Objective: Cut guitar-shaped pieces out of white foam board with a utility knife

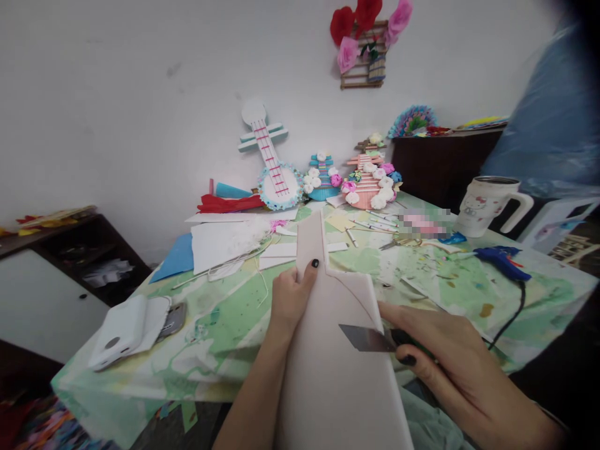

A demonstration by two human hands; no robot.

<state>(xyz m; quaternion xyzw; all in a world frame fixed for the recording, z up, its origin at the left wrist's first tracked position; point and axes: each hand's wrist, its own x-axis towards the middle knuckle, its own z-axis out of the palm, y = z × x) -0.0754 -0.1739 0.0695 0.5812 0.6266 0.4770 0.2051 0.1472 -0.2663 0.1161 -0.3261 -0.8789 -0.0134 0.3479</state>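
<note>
White board (340, 387), lower end out of frame, lies between your left hand (291, 300), clamping its edge with fingers hidden, and your right hand (452, 353), gripping a partly covered knife (365, 338).

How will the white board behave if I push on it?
The white board is probably stiff: its face looks flat, without sagging. It's likely light for its size, given its foam-like edge. Its narrow neck may snap first, being slimmer than the rest.
</note>
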